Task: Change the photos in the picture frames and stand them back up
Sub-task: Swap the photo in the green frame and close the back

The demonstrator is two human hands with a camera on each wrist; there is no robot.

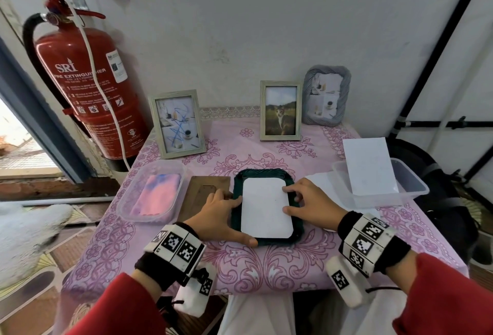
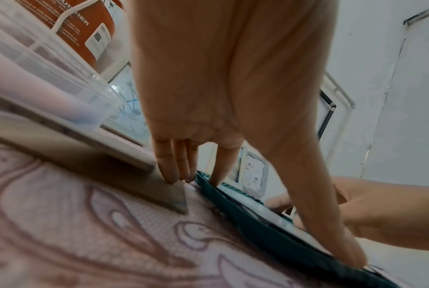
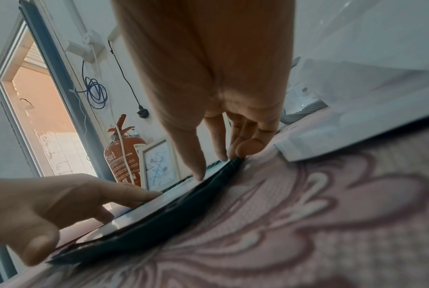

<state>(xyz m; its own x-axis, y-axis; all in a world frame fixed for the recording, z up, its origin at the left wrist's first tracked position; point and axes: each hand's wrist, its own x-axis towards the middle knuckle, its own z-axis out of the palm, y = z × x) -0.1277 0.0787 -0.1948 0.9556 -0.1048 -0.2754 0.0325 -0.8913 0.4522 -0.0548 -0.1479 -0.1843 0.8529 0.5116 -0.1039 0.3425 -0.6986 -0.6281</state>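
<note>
Dark green ribbed picture frame point(image 1: 238, 224) lies face-down on the worktop point(image 1: 266, 268); left hand point(image 1: 217, 212) and right hand point(image 1: 313, 205), grips apart with straight fingers, press its white backing sheet point(image 1: 265, 208).

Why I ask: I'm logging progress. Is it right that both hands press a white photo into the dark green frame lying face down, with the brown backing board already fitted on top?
Not quite: the head view shows the brown backing board lying on the tablecloth left of the dark green frame, not fitted. Left hand and right hand do press the white photo into it.
</note>
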